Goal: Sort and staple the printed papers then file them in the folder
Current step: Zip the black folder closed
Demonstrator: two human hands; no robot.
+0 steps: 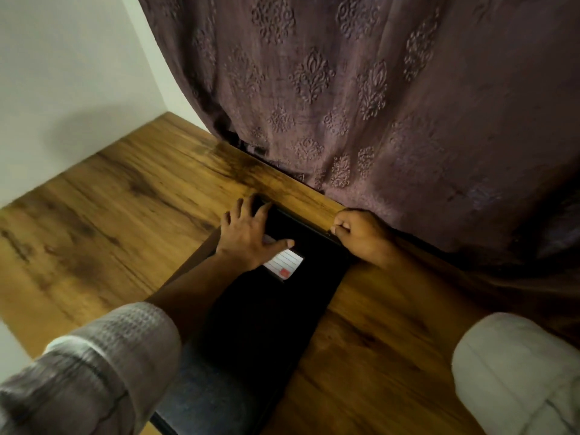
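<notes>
— Where to look for the folder?

— Starting at 9 o'clock: white wall (62, 58), then bare wood of the counter (110, 215). Dead centre, lying flat and apparently closed, the black folder (276, 315), running from 6 o'clock up toward 12, far end just short of the curtain (376, 89). Printed papers not in view.

— And how to handle it?

— Probably stiff in the covers, light, a little slick on that dark surface. Likely to slide on the wood unless pinned. Best taken at a far corner or along the opening edge, not by the white lined label (285, 265).

— Left grip?

— Left grip (248, 233), at the folder's 11 o'clock corner: released, fingers splayed flat, palm pressing down on the cover, thumb stretched across the label's top. Holding nothing, only steadying.

— Right grip?

— Right grip (361, 233), at the 1 o'clock corner: clenched, fingertips pinched on the folder's far edge. Too small to tell whether on a zip tab or the cover lip itself. Judging by that, about to open the cover, with filing not yet begun.
</notes>
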